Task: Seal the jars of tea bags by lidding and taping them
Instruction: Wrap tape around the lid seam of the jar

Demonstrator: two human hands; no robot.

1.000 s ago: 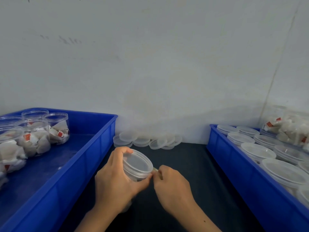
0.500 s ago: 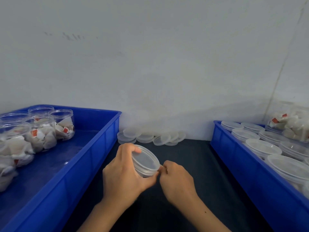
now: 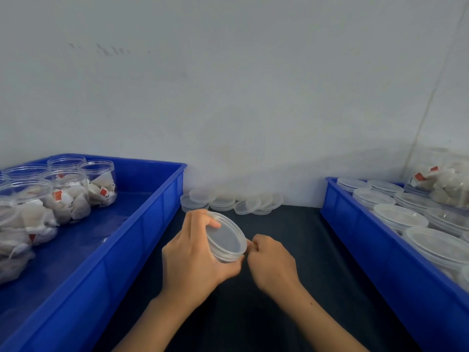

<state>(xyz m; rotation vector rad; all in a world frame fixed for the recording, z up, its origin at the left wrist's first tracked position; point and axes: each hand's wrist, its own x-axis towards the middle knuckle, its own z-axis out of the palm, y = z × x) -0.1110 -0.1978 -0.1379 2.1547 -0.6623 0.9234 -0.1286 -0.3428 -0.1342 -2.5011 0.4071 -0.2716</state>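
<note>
My left hand (image 3: 194, 255) grips a clear plastic jar with its lid on (image 3: 225, 237), tilted so the lid faces up and right; the jar's body is mostly hidden behind my fingers. My right hand (image 3: 271, 262) sits right beside the lid's rim, fingers curled and pinching something small at the rim, too thin to make out. Open jars of tea bags (image 3: 68, 196) stand in the blue tray on the left (image 3: 152, 224). Lidded jars (image 3: 398, 217) fill the blue tray on the right (image 3: 355, 240).
Loose clear lids (image 3: 228, 200) lie in a row against the white wall between the trays. A dark table surface (image 3: 291, 313) runs between the two trays. More tea-bag jars (image 3: 444, 184) are stacked at the far right corner.
The jar has tilted further in my left hand, its lid turning more toward the right. My right hand has stayed at the rim. The view has shifted slightly.
</note>
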